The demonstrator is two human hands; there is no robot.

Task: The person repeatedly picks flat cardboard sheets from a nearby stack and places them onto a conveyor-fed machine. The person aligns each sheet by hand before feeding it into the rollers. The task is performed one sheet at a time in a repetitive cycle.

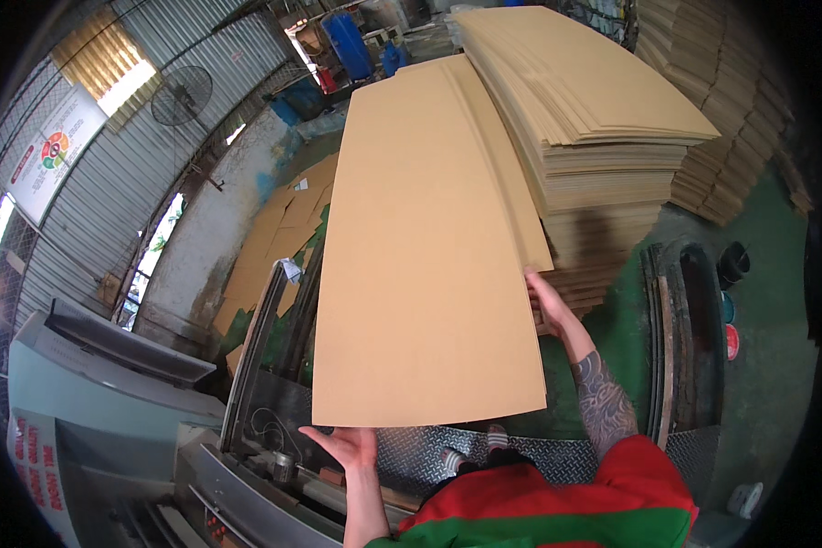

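A large tan cardboard sheet (420, 274) stretches away in front of me, with at least one more layer of board (511, 173) showing along its right side. My left hand (345, 446) is at the near edge toward the left corner, palm up and thumb spread outward. Its fingers pass under the board, out of sight. On the right long edge, my right hand (546, 303) grips the board from the side, fingertips partly hidden. The near end of the sheet is above a metal tread plate and the machine frame.
A tall stack of cardboard sheets (603, 119) stands at the far right, with more piles (721, 100) behind it. Left of me is a grey machine (110, 402) with a metal frame (256, 365). Dark rails (671, 338) and buckets (732, 260) are at right. Loose cardboard (274, 224) covers the floor at left.
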